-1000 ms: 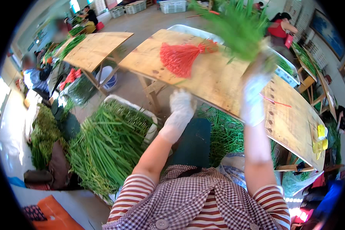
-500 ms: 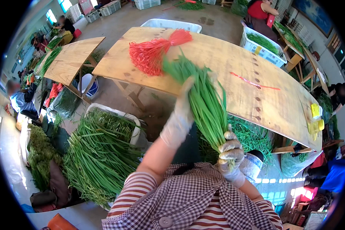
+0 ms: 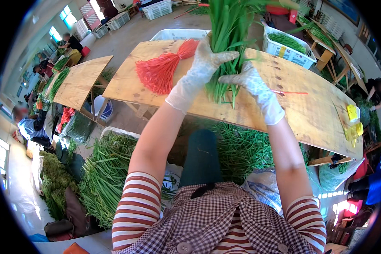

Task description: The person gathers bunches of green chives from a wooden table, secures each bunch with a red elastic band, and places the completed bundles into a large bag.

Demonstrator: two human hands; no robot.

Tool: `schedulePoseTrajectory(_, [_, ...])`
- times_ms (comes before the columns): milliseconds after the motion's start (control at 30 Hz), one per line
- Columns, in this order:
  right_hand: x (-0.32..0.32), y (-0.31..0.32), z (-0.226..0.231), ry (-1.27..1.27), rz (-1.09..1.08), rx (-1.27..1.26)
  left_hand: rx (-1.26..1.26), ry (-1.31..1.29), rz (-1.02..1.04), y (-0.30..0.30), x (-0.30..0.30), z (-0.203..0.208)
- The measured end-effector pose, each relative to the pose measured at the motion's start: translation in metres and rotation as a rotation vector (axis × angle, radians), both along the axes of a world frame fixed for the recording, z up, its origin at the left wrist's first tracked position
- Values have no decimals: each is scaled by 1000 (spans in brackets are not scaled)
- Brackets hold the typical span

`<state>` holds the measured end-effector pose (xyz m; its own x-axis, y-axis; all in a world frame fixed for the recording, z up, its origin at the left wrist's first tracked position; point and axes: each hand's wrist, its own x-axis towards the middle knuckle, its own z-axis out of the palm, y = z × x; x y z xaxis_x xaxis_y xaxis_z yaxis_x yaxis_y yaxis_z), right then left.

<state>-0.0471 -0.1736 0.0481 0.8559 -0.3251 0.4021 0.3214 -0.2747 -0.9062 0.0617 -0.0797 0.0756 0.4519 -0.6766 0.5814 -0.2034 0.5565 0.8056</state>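
A thick bunch of garlic chives (image 3: 228, 31) stands upright over the wooden table, its lower ends at the board or just above it. My left hand (image 3: 205, 59), in a whitish glove, clasps the bunch from the left with the thumb across its front. Lower down on the right side, my gloved right hand (image 3: 252, 80) closes round it, thumb pointing left. The tops are blurred and cut off by the upper edge of the view. Left of the bunch lies a fan of red ties (image 3: 163, 70). One loose red tie (image 3: 292, 92) rests right of my right hand.
The wooden table (image 3: 317, 114) spans the front, with yellow containers (image 3: 353, 122) at its right end. More chives fill a crate (image 3: 110, 169) at my left and lie heaped below the table (image 3: 249, 148). White crates (image 3: 290, 53) stand behind. Other people work farther off.
The chives have gone from slanting near my body to upright over the table. My right hand has moved up and forward from their lower end; both arms now reach farther out.
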Motion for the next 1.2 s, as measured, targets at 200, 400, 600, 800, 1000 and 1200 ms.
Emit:
schedulePoseTrajectory(200, [30, 16, -14, -63, -202, -19, -113, 236, 150, -7, -35, 31])
schedulePoseTrajectory(400, [-84, 73, 53, 156, -414, 12, 101, 107, 22, 91, -58, 5])
schedulePoseTrajectory(600, [-98, 128, -31, 149, -645, -981, 96, 690, 197, 111, -150, -71])
schedulePoseTrajectory(800, [-94, 142, -50, 326, -510, -1131, -60, 1069, 293, 117, -127, -63])
schedulePoseTrajectory(1000, [-196, 104, -26, -176, -320, 216, -568, 559, -261, 174, -90, 1])
schedulePoseTrajectory(1200, [-202, 114, -42, 123, -167, 666, -181, 750, 302, 140, -123, 8])
